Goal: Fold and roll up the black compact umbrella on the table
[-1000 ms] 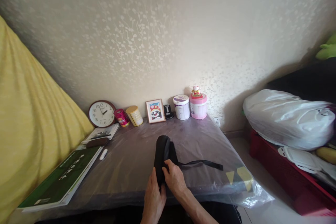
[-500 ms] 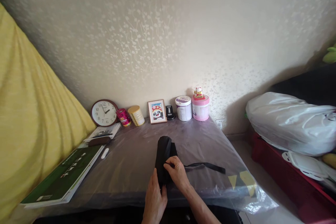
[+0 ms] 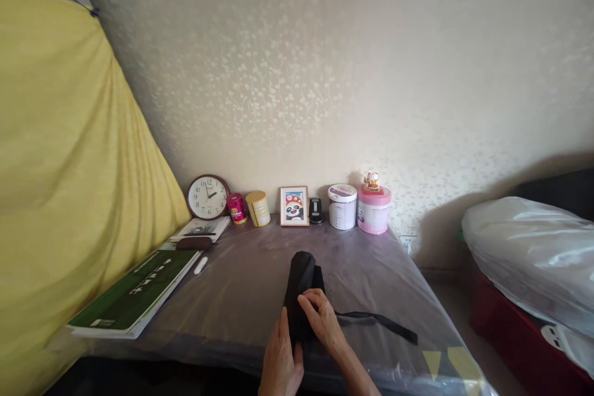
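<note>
A black folded umbrella (image 3: 301,272) lies on the table, its top end pointing toward the wall. My left hand (image 3: 281,356) grips its lower left side, thumb and fingers around the near end. My right hand (image 3: 320,317) is closed in a pinch on the dark fabric at the umbrella's right side. A black strap (image 3: 385,322) stretches from there to the right across the table cover. The umbrella's near end is partly hidden by my hands.
Along the wall stand a clock (image 3: 207,197), a pink can (image 3: 237,208), a yellow-lidded can (image 3: 258,209), a framed panda picture (image 3: 294,206), a black stapler-like object (image 3: 316,210) and two tubs (image 3: 342,209). At left lie a green book (image 3: 139,288) and a brown case (image 3: 193,243).
The camera view has turned slightly left and up, so the table things appear farther right and lower. Both hands stay on the umbrella with almost the same hold.
</note>
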A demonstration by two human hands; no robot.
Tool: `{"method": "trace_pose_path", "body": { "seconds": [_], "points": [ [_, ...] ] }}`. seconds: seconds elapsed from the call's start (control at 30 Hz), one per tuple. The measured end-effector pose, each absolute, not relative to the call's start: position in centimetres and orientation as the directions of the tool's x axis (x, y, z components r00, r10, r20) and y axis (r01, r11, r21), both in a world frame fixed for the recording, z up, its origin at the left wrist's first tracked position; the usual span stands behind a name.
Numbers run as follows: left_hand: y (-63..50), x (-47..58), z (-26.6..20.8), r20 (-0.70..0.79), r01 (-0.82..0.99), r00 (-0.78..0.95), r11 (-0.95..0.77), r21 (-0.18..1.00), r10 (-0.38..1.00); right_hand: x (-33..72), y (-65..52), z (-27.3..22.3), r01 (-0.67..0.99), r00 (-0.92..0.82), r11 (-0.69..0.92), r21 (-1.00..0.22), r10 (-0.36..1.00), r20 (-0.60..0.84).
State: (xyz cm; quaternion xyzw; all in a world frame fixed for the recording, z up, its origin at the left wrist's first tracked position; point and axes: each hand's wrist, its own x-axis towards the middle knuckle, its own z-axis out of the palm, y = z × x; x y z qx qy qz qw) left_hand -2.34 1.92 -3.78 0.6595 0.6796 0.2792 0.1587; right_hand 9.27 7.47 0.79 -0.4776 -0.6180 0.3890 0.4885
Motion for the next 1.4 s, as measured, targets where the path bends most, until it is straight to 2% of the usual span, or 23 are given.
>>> {"method": "trace_pose_path", "body": {
  "seconds": [0.07,0.13,0.23,0.3,0.37,0.63,0.87,1.07,1.4],
  "points": [
    [1.9,-2.2,-3.5,0.140,0.819,-0.073,-0.021,0.573,0.988,9.4,8.0,0.6,0.127,-0.056,0.163,-0.978,0.986,0.157],
    [1.8,-2.1,-3.2,0.114,0.828,-0.076,-0.001,0.561,0.991,9.5,8.7,0.2,-0.005,0.016,0.017,-1.000,1.000,0.017],
    [1.8,-2.0,-2.6,0.071,0.839,-0.080,0.029,0.543,0.994,9.6,10.3,-0.5,-0.204,0.115,-0.139,-0.969,0.980,-0.164],
    [1.8,-1.9,-2.2,0.048,0.851,-0.074,0.038,0.524,0.996,9.6,11.5,-0.9,-0.229,0.128,-0.195,-0.954,0.965,-0.228],
    [1.8,-1.8,-1.9,0.026,0.860,-0.067,0.045,0.509,0.997,9.5,12.6,-1.1,-0.137,0.132,-0.233,-0.963,0.959,-0.251],
    [1.6,-1.6,-1.1,-0.015,0.867,-0.070,0.068,0.494,0.997,9.3,14.9,-1.7,0.224,0.119,-0.208,-0.952,0.975,-0.186],
    [1.6,-1.4,-1.1,-0.034,0.890,-0.066,0.074,0.450,0.997,9.4,15.3,-1.7,0.502,0.135,-0.042,-0.864,0.990,0.030],
    [1.6,-1.4,-0.9,-0.037,0.895,-0.047,0.058,0.443,0.998,9.7,15.5,-2.1,0.588,0.129,-0.005,-0.809,0.988,0.087],
    [1.6,-1.5,-1.6,0.009,0.863,-0.059,0.046,0.503,0.998,10.1,15.7,-2.2,0.590,0.152,0.011,-0.807,0.981,0.124]
  ]
}}
